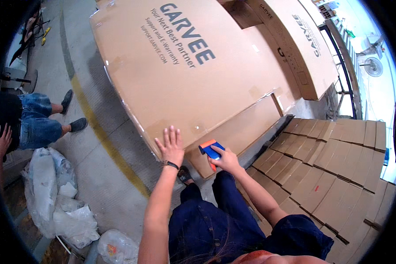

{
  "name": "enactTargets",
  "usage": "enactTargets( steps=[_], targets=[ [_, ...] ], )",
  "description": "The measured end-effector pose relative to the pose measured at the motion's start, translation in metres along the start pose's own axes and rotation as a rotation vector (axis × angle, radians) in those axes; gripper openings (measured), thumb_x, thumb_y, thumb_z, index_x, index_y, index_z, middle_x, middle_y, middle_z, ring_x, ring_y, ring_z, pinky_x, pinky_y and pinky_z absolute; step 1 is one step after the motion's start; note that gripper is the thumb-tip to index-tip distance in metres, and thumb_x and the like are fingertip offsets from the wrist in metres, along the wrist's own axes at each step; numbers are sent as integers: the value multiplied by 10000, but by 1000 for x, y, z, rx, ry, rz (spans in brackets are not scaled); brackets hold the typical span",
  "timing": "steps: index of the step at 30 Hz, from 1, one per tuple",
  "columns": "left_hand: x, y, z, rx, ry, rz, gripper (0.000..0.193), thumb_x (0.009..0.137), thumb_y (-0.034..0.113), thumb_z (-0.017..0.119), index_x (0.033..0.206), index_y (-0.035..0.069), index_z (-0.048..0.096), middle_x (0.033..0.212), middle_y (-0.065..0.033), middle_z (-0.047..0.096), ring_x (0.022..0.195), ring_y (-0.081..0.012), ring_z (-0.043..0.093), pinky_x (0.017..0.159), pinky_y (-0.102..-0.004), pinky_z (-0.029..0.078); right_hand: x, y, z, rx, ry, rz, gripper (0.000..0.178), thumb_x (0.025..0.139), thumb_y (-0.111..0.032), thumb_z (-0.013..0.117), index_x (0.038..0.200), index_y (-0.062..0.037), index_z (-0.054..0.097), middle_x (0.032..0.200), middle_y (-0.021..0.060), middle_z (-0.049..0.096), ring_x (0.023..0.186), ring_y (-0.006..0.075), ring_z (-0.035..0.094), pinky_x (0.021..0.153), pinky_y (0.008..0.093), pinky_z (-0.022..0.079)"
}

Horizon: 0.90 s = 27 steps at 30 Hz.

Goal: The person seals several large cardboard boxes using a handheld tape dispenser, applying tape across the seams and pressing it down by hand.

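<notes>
A large flat cardboard box (171,83) with dark print on its top lies before me, clear tape stuck along its edges. Flat on its near corner rests my left hand (170,149), fingers spread, a dark band around the wrist. My right hand (225,159) is closed around a blue and orange tape dispenser (212,148), held over the lower cardboard piece (242,125) at the box's near right side. Whether the dispenser touches the cardboard I cannot tell.
Stacked flattened cartons (312,171) fill the right side. Another long printed box (295,44) stands at the far right. Plastic-wrapped bundles (53,193) lie at the lower left. Left of a yellow floor line (101,136), a person in denim shorts (42,116) is partly visible.
</notes>
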<state>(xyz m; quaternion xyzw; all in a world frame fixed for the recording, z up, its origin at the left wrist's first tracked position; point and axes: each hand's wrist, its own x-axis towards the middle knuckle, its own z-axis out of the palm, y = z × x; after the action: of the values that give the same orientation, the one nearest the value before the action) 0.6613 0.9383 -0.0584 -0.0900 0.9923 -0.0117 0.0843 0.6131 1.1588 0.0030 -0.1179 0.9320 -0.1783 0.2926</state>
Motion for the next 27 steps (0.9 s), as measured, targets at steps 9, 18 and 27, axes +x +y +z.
enactTargets(
  steps=[9,18,27],
  targets=[
    [130,182,-48,-348,-210,92,841,738,452,606,1376,68,216,1444,-171,150,1340,-325,116,1024,-606,99,88,36,-239,407,674,-334,625,661,-286,705,1242,-181,500,970,193,542,864,304,584,739,355,479],
    [152,232,0,22,62,-46,540,835,250,476,1317,54,335,1421,-152,232,1313,-316,218,1040,-544,170,151,105,-220,-1,155,-136,591,606,-371,687,1163,-226,557,855,215,534,670,343,604,591,393,518],
    [161,233,-28,13,-6,-31,984,610,264,757,1347,-29,175,1424,-246,122,1315,-389,157,1057,-536,147,57,189,-199,160,123,-140,627,582,-301,710,1183,-286,534,881,172,527,673,313,600,567,396,523]
  ],
)
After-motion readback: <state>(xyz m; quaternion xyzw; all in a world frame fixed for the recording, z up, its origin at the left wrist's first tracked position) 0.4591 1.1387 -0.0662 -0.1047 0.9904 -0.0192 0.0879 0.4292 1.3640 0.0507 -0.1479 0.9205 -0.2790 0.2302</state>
